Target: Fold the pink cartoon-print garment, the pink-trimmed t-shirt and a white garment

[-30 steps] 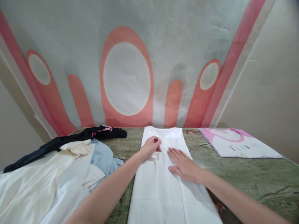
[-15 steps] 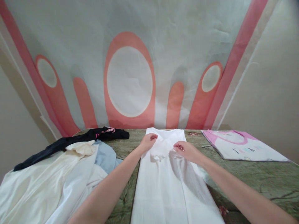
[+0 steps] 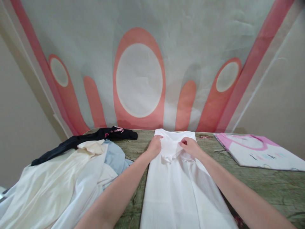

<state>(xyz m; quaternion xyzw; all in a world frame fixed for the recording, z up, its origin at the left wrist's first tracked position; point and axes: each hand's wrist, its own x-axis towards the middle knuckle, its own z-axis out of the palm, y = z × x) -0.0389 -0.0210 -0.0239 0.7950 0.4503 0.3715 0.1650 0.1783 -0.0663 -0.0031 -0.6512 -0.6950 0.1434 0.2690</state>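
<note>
A white sleeveless dress [image 3: 171,190] lies lengthwise on the table, its neckline at the far end and its skirt running toward me. My left hand [image 3: 155,147] is closed at the left side of the bodice, fingers curled around the cloth there. On the right side of the bodice, my right hand [image 3: 190,147] pinches the fabric between thumb and fingers. Small gathers and folds show at the waist between the two hands. The lower end of the skirt runs out of view.
To the left is a heap of cream, white and pale blue garments [image 3: 57,178], with a black garment [image 3: 81,140] along its back edge. A folded pink and white shirt [image 3: 267,156] lies at the right. Behind the wood-patterned table [image 3: 269,190] stands a printed wall [image 3: 173,38].
The scene has shifted slightly right in view. My hands have moved a little toward the neckline, and the bodice cloth between them lies somewhat smoother.
</note>
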